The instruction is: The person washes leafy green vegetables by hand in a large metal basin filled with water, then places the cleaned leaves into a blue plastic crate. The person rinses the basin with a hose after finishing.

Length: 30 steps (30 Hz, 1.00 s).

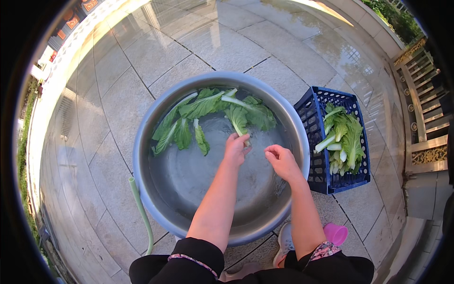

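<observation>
A large round metal basin of water stands before me. Leafy greens with white stalks float along its far side, and a small leaf lies a little nearer. My left hand grips the stalk end of a green leaf over the middle of the basin. To its right, my right hand is above the water, thumb and fingertips drawn together; whether something tiny is pinched there I cannot tell.
A blue plastic crate holding more leafy greens stands against the basin's right side. A pink plastic cup is near my shoe. A pale green hose lies left of the basin on paving slabs.
</observation>
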Each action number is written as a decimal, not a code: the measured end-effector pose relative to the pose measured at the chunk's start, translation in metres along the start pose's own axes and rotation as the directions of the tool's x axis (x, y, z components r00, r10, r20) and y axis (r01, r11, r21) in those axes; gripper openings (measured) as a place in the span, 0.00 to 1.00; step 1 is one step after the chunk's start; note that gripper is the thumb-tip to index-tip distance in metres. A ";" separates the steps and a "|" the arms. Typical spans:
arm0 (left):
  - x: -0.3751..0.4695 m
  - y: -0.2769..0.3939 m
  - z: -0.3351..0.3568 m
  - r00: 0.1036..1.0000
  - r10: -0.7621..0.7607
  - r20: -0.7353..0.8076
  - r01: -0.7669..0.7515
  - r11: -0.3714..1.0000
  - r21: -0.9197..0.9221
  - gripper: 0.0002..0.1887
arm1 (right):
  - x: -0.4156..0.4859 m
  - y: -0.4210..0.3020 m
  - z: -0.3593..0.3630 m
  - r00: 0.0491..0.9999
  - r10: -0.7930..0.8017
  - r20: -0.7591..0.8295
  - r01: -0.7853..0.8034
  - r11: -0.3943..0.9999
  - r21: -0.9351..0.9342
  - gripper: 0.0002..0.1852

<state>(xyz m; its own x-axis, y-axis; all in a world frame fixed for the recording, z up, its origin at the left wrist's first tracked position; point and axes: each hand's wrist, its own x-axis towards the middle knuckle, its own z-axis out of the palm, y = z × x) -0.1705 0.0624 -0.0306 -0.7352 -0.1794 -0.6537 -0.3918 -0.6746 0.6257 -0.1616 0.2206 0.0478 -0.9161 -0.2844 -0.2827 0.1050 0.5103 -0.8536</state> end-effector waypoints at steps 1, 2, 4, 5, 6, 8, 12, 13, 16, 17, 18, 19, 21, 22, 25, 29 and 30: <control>0.000 -0.001 0.001 1.000 0.016 0.008 -0.016 1.000 -0.019 0.13 | 0.003 0.011 0.008 1.000 0.012 0.027 -0.013 1.000 0.019 0.10; -0.004 -0.003 -0.003 1.000 0.023 0.000 -0.023 0.998 -0.063 0.12 | 0.005 0.023 0.017 0.998 0.023 0.055 -0.025 0.999 0.038 0.11; -0.018 -0.013 -0.003 0.999 0.037 0.008 -0.035 0.988 -0.152 0.09 | 0.012 0.055 0.028 0.995 0.087 0.056 -0.089 0.995 0.048 0.11; -0.027 -0.017 -0.006 0.997 0.060 -0.056 -0.063 0.997 -0.048 0.09 | 0.012 0.062 0.032 0.992 0.114 0.057 -0.117 0.992 0.056 0.11; -0.037 -0.023 -0.011 0.989 0.090 -0.114 -0.084 0.995 0.058 0.10 | 0.010 0.062 0.036 0.984 0.172 0.050 -0.174 0.984 0.041 0.11; -0.045 -0.047 -0.026 0.976 0.126 -0.179 -0.085 0.971 0.223 0.12 | 0.007 0.072 0.043 0.958 0.281 0.063 -0.288 0.942 0.174 0.11; -0.052 -0.100 -0.060 0.955 0.278 -0.100 -0.155 0.759 0.632 0.09 | -0.010 0.071 0.068 0.862 0.429 0.269 -0.501 0.797 0.338 0.10; -0.057 -0.101 -0.058 0.960 0.277 -0.044 -0.174 0.711 0.682 0.09 | -0.013 0.072 0.072 0.866 0.423 0.266 -0.497 0.788 0.365 0.10; -0.090 -0.089 -0.050 0.994 0.057 -0.092 0.019 0.744 0.667 0.13 | -0.026 0.074 0.086 0.879 0.401 0.258 -0.473 0.800 0.369 0.10; -0.088 -0.100 -0.058 0.992 0.106 -0.071 -0.028 0.725 0.688 0.14 | -0.029 0.073 0.088 0.888 0.393 0.241 -0.455 0.830 0.323 0.09; -0.080 -0.116 -0.071 0.986 0.159 -0.052 -0.076 0.702 0.709 0.15 | -0.031 0.068 0.090 0.897 0.379 0.228 -0.433 0.858 0.276 0.09; -0.085 -0.119 -0.075 0.978 0.203 -0.038 -0.112 0.675 0.730 0.16 | -0.034 0.069 0.093 0.881 0.410 0.237 -0.469 0.820 0.327 0.09; -0.097 -0.119 -0.066 0.998 0.010 -0.059 0.028 0.787 0.616 0.13 | -0.040 0.081 0.090 0.839 0.484 0.250 -0.544 0.727 0.418 0.09; -0.108 -0.111 -0.062 0.994 -0.083 -0.072 0.109 0.829 0.549 0.11 | -0.045 0.081 0.095 0.824 0.518 0.231 -0.561 0.688 0.460 0.09; -0.132 -0.090 -0.067 0.956 -0.292 -0.021 0.272 0.857 0.437 0.09 | -0.059 0.074 0.104 0.818 0.535 0.211 -0.547 0.610 0.574 0.11; -0.146 -0.078 -0.085 0.923 -0.352 0.158 0.302 0.914 0.272 0.05 | -0.066 0.083 0.113 0.907 0.419 0.054 -0.336 0.638 0.693 0.10; -0.149 -0.076 -0.089 0.920 -0.366 0.139 0.313 0.901 0.302 0.05 | -0.069 0.072 0.109 0.872 0.482 0.083 -0.371 0.542 0.754 0.10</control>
<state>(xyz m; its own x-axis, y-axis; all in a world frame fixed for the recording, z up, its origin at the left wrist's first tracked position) 0.0182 0.0762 -0.0183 -0.6099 0.1815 -0.7714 -0.7497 -0.4476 0.4875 -0.0486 0.1884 -0.0422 -0.7164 -0.0700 -0.6942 0.6887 -0.2303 -0.6875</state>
